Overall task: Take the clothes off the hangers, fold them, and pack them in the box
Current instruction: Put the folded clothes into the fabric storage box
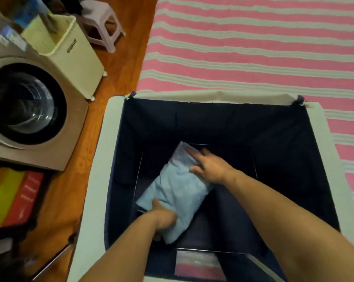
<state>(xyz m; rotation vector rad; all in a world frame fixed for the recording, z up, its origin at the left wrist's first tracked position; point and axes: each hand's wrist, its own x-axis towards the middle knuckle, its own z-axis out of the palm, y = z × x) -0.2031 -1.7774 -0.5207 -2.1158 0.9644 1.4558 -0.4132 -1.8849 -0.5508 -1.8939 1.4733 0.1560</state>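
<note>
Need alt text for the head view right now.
Both hands lay a folded light blue garment on the floor of a dark-lined box: left hand grips its near end, right hand rests flat on its far end.

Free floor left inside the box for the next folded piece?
The box floor is bare right of the folded light-blue garment, out to the right wall, and along the near wall. The left strip is crowded: the garment lies diagonally there, with the left hand gripping its near end and the right hand flat on its far end.
</note>
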